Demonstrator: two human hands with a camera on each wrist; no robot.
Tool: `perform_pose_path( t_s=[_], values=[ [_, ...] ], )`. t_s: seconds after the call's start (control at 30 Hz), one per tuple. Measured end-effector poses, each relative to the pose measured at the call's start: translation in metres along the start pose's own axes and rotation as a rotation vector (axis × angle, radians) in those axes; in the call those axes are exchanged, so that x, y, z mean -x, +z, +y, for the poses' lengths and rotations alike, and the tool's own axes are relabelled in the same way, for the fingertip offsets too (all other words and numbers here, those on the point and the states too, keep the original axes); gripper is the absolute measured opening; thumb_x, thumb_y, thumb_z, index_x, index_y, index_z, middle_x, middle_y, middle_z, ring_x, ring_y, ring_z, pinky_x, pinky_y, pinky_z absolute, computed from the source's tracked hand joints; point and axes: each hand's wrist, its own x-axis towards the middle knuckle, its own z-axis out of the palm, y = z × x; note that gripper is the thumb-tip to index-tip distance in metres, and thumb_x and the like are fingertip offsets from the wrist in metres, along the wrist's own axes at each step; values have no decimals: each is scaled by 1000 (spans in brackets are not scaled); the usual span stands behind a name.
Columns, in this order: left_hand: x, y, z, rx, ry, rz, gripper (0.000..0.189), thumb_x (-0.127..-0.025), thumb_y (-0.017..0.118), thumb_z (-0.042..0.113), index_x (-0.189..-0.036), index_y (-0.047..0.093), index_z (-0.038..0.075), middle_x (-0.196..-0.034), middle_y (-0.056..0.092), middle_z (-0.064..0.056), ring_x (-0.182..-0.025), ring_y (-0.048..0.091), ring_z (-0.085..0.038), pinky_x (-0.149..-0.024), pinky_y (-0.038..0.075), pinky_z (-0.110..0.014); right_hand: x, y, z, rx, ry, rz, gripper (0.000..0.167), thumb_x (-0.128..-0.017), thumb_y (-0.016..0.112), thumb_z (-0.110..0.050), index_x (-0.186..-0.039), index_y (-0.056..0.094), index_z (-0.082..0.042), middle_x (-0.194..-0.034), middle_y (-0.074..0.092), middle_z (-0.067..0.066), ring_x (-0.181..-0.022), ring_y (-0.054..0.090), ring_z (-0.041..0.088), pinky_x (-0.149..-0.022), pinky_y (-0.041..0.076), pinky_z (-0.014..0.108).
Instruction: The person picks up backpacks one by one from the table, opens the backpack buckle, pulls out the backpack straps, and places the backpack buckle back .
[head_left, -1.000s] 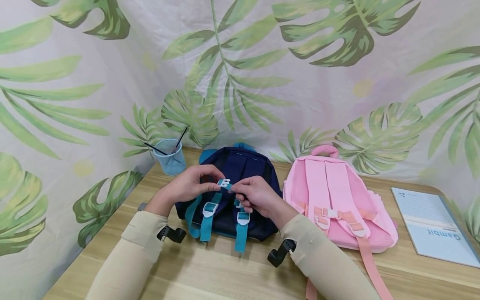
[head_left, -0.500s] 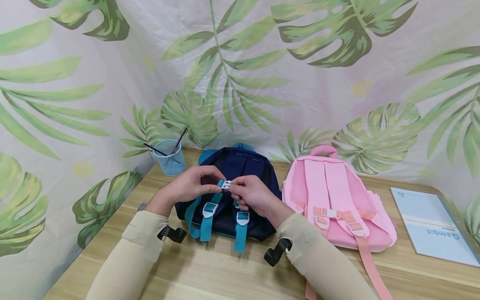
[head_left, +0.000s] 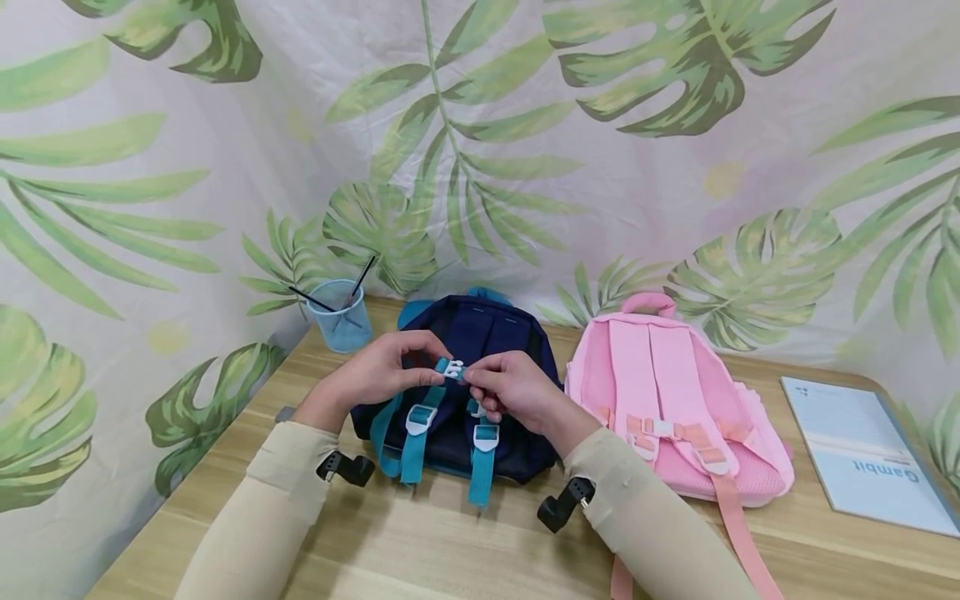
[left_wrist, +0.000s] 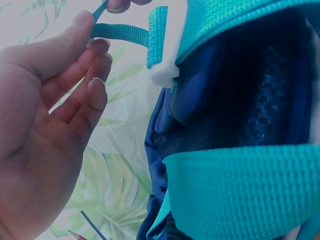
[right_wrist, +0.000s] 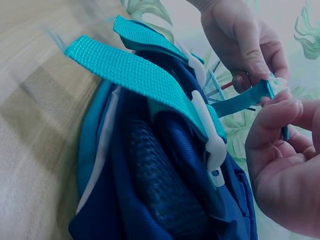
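Note:
A navy backpack [head_left: 487, 321] lies on the table with its teal shoulder straps facing me. Above it, a white plastic buckle [head_left: 453, 368] on a teal strap is held between both hands. My left hand [head_left: 386, 367] pinches the buckle's left end and its strap [left_wrist: 120, 34] between thumb and fingers. On the other side, my right hand [head_left: 517, 387] pinches the right end with thumb and forefinger, other fingers curled. Whether the buckle halves are fully joined is too small to tell. In the right wrist view, fingers partly hide the buckle.
A pink backpack [head_left: 678, 367] lies right of the navy one, its peach strap [head_left: 738, 525] trailing toward me. Behind my left hand stands a light-blue mesh pen cup [head_left: 345, 329] with pens. A notebook [head_left: 870, 458] lies at the far right of the wooden table [head_left: 420, 550].
My right hand moved in toward the left hand over the buckle, then drew slightly back right. The left hand has stayed in about the same place, still pinching its end.

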Motion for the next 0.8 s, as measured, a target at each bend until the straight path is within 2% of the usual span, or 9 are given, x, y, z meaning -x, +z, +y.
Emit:
perform_pose_path(
  t_s=[0.4,0.67,0.8],
  values=[
    [1,1,-1,-19,-26,-26,22,-98,80,14,-119,76,19,-114,73,0,-97,68,-18,-86,58,-38,-2,3,1,-16,-6,-23,22,-114,54,-12,-119,67,6,-74,55,1,-59,44,13,-55,45,22],
    [2,4,-2,-32,-36,-31,23,-99,80,14,-121,76,19,-113,73,1,-96,66,-17,-85,57,-37,-4,7,4,-69,-7,-21,20,-114,51,-9,-118,66,3,-76,52,1,-61,41,13,-54,42,20],
    [1,5,-3,-24,-31,-22,23,-98,81,14,-120,76,18,-112,73,0,-96,66,-17,-85,56,-37,-4,8,5,-110,6,-11,21,-115,49,-13,-116,65,1,-76,53,1,-61,41,13,-54,40,21]
  ],
)
